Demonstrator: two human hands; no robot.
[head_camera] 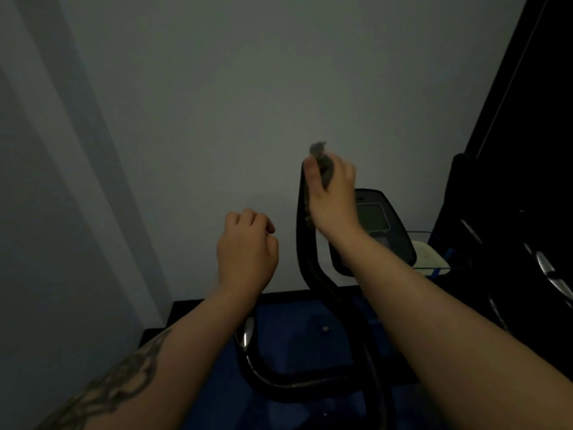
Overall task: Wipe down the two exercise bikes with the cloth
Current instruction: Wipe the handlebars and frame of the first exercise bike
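My right hand (333,193) grips a grey cloth (321,156) wrapped round the top of the black upright handlebar (305,262) of an exercise bike. Bits of cloth stick out above my fingers and below my palm. The bike's console (376,221) with its dark screen sits just right of that hand. My left hand (246,246) hangs in the air left of the handlebar with its fingers curled, holding nothing and touching nothing. The bike's lower curved bar (269,377) with a shiny grip sensor runs below my forearms. A second black machine (527,243) stands at the right edge.
A pale wall (217,103) fills the view ahead, close behind the bike. Blue floor matting (297,330) lies under the frame. A clear tray (434,252) with a pale object sits behind the console. The room is dim.
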